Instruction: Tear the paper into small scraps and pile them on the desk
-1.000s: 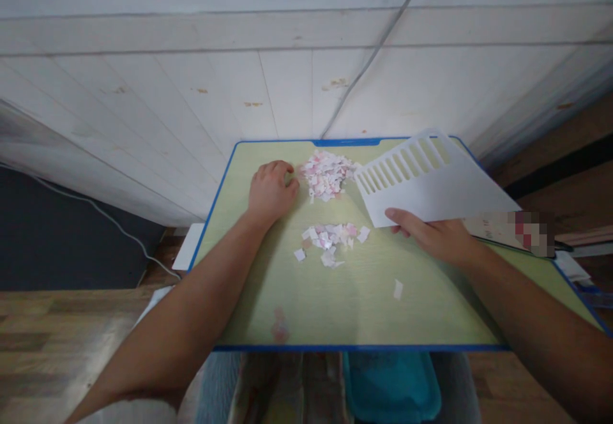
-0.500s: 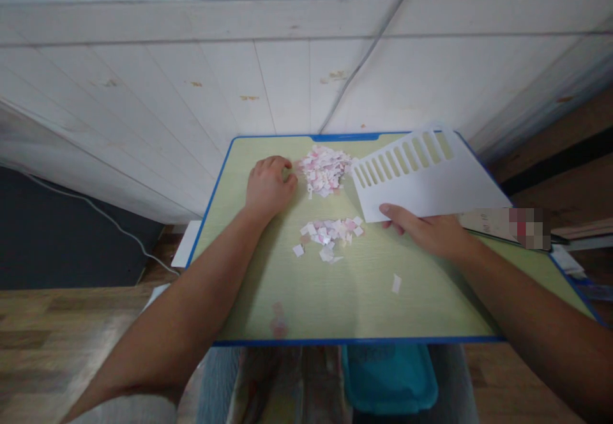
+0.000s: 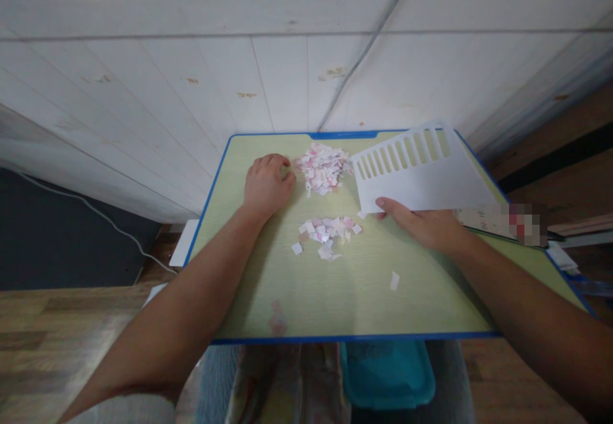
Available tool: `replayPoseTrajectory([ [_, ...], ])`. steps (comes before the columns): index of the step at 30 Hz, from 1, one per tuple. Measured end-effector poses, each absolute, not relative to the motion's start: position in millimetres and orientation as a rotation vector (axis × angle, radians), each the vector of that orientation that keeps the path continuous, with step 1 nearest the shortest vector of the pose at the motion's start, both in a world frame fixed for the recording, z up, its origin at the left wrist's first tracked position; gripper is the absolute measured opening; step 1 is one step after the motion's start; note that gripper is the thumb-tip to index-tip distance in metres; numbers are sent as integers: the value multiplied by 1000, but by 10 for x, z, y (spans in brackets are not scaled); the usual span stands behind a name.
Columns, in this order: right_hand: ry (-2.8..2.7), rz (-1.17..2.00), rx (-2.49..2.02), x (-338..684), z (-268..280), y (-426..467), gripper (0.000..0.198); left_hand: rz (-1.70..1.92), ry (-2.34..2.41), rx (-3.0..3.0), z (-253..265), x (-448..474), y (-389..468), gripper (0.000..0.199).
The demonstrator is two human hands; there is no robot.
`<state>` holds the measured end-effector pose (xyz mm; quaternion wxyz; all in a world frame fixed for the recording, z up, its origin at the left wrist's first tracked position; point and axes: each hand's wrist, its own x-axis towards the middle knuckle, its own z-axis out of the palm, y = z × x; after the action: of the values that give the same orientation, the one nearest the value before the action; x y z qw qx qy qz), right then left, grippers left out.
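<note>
My right hand (image 3: 424,225) grips the near edge of a thin white slotted sheet (image 3: 421,188), thumb on top. It holds the sheet tilted, with a row of long cut-out slots along its far side, its left end close to a heap of small pink and white paper pieces (image 3: 324,167). My left hand (image 3: 269,184) rests on the table just left of that heap, fingers curved, with a gap between thumb and forefinger and nothing visible in it. Nearer me lies a smaller, looser scatter of paper pieces (image 3: 326,232).
The small table (image 3: 306,302) has a blue rim and stands against a white panelled wall. A single paper slip (image 3: 394,281) lies at right front. Beyond my right wrist is a phone-like flat object (image 3: 483,221), partly blurred. A teal bin (image 3: 387,379) sits below the front edge.
The slotted sheet's near edge has risen slightly with my right hand, showing a paper piece by its left corner. My left hand and both paper groups stay about where they were.
</note>
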<state>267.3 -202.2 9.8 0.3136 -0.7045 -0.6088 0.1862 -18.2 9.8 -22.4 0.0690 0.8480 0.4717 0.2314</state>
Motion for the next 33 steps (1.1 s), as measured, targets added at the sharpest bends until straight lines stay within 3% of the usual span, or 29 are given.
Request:
replayPoseTrajectory([
  [7,-1632,541,-1914,2781,161,-2073,45,745,1416,2547,-272,-188,118,25],
  [19,-1951,1052,-1599,2724,415,-2203,35,707,1439,2549,-215,-167,80,27],
  [27,-1854,1419,-1361,2771,367,-2173,36,639,1493,2570,-171,-146,67,32],
  [30,-1602,1367,-1441,2763,308,-2137,46,591,1526,2562,-141,-125,66,35],
  [33,-1467,1099,-1556,2704,269,-2218,49,561,1539,2553,-119,-104,68,34],
])
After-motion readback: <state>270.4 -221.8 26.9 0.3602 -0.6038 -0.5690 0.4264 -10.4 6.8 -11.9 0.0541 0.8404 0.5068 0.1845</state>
